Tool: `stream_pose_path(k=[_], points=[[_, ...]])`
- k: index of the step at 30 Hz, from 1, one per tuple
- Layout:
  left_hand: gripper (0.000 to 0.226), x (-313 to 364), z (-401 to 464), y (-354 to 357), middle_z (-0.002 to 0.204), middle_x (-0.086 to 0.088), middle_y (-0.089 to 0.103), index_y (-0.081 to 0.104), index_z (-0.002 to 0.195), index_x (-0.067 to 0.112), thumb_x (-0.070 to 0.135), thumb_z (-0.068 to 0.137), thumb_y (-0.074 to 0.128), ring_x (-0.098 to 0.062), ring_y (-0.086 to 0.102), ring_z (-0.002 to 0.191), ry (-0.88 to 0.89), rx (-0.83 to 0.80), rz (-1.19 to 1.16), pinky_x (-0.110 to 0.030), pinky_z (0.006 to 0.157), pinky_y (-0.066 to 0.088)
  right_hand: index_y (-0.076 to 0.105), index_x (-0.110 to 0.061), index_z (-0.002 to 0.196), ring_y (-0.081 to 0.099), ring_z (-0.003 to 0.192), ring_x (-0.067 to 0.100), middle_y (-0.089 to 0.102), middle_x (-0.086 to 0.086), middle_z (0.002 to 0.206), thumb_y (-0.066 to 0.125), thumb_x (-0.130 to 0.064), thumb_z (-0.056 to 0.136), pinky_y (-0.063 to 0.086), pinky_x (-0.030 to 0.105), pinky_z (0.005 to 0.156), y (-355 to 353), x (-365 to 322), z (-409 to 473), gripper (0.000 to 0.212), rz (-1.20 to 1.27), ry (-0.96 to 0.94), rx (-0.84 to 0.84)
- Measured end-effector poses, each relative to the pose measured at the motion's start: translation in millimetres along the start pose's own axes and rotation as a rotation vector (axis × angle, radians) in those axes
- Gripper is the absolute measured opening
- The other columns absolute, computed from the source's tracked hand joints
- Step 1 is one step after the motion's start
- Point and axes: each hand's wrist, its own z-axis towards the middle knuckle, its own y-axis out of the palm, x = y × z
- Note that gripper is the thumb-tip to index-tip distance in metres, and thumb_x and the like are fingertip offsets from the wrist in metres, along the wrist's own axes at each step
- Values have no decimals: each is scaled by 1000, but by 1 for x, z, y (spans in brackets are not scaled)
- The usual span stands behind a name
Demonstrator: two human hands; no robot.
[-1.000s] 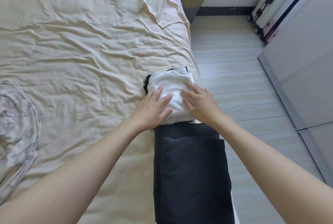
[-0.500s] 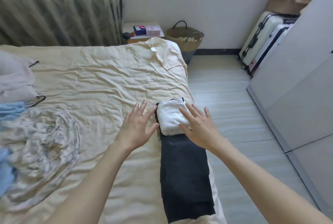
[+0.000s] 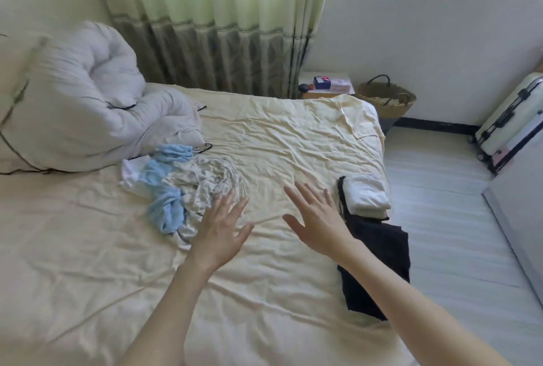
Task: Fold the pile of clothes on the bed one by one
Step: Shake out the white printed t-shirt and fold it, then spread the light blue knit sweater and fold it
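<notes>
Bed [image 3: 264, 292]: folded white top [image 3: 365, 193] and dark item [image 3: 382, 251] parked at 3 o'clock edge, out of the way; unfolded pile [image 3: 188, 186] at 10; L hand [image 3: 219, 229] & R hand [image 3: 318, 223] splayed, empty, prob. for next pick.

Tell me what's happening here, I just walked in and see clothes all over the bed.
A person is folding laundry on the bed. A folded white garment and a folded black garment lie at the bed's right edge. Both the left hand and right hand are open and hold nothing, spread above the sheet. An unfolded pile of light blue, patterned and white clothes lies beside the left hand.
</notes>
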Motion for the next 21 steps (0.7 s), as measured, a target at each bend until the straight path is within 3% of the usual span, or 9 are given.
stream_pose_path(k=[8, 13, 21], points=[[60, -154, -80, -28, 160, -1, -1, 14, 150, 32, 46, 98, 37, -20, -3, 147, -146, -55, 38, -34, 115, 8, 13, -29, 151, 6, 147, 18, 11, -1, 159, 36, -46, 99, 2, 47, 117, 91, -148, 37, 60, 1, -93, -108], [59, -265, -113, -44, 160, 2, -3, 13, 150, 31, 44, 98, 37, -19, -5, 147, -244, -184, 10, -37, 116, 5, 10, -31, 151, 7, 147, 17, 11, -3, 159, 36, -46, 98, 2, 45, 117, 154, -230, 75, 61, -20, -58, -187], [57, -380, -119, -44, 160, 1, -6, 8, 151, 29, 39, 101, 31, -20, -9, 146, -317, -319, 47, -37, 117, 3, 14, -29, 151, 12, 146, 15, 16, -5, 158, 38, -46, 98, 8, 41, 118, 225, -290, 147, 61, -18, -5, -284]])
